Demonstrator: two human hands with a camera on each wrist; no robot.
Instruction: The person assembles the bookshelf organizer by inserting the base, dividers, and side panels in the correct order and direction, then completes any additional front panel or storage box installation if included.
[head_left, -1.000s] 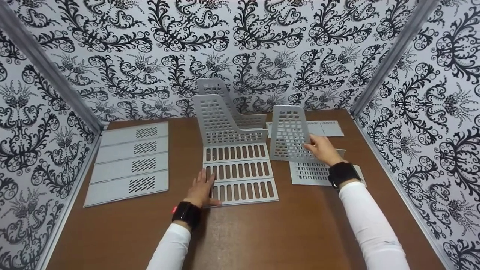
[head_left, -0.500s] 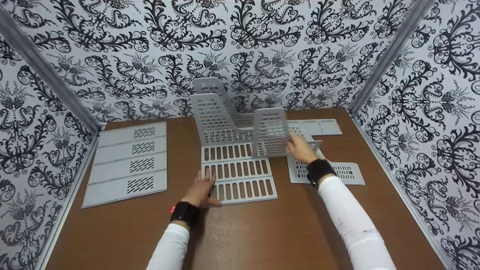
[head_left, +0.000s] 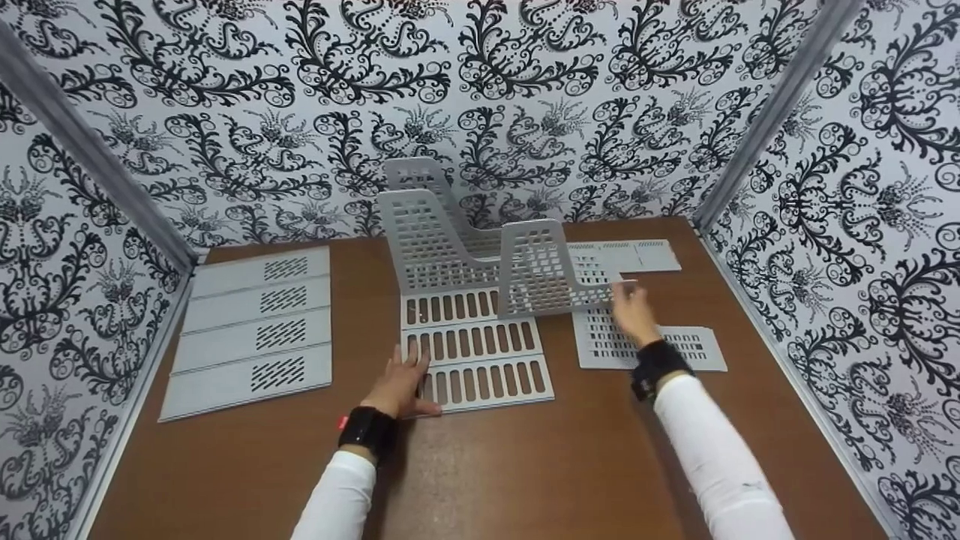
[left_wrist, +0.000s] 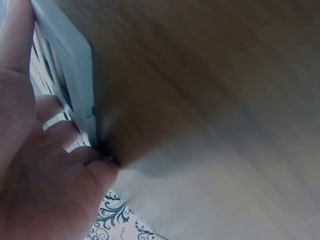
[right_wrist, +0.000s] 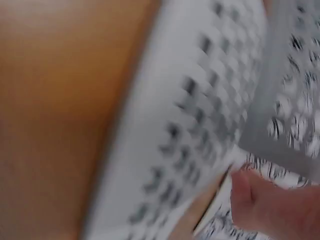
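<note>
A grey slotted base panel (head_left: 484,382) lies flat mid-table, with two upright perforated side panels (head_left: 431,244) standing at its back. My left hand (head_left: 397,386) rests at its front left corner, fingers spread on the left edge and thumb along the front edge. In the left wrist view, thumb and fingers lie against the edge. My right hand (head_left: 636,313) grips the low right end of another perforated side panel (head_left: 536,274), held upright over the base's right side. The right wrist view, partly blurred, shows this panel close to the right thumb (right_wrist: 245,195).
Grey sheets with slanted slots (head_left: 247,330) lie at the left. Flat perforated panels (head_left: 690,349) lie under and beside the right hand, and a long pale piece (head_left: 649,255) lies behind. Patterned walls (head_left: 337,112) enclose the table's back and sides.
The right hand has carried the side panel leftward, from over the right-hand pieces to the base's right side. Its grip has shifted from the panel's tall part to its low end. Left hand unchanged.
</note>
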